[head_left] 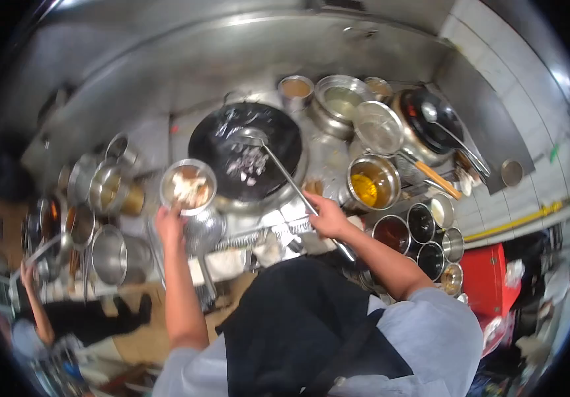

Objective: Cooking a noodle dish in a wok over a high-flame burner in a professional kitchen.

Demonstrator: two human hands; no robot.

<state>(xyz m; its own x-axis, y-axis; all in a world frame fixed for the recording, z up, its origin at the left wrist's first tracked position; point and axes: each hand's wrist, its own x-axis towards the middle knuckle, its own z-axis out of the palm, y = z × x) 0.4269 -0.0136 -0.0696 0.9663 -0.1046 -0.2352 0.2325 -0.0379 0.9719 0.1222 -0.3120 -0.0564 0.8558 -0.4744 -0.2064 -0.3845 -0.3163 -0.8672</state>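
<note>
My left hand [171, 228] grips the near rim of a round metal bowl [164, 188] of pale and brownish food pieces. The bowl is beside the left edge of a large black wok [212, 142]. My right hand [326, 215] is closed round the long handle of a metal ladle [284, 173]. Its head rests inside the wok, blurred, so its exact shape is hard to make out. Chopped purple onion [250, 162] lies in the wok below the ladle's head.
At right are a pot of yellow oil [366, 188], a strainer [377, 127] with a wooden handle, and several sauce containers [391, 231]. A perforated skimmer [204, 231] lies near my left wrist. Metal pots [110, 255] stand at left, where another person's hand [28, 276] holds a tool.
</note>
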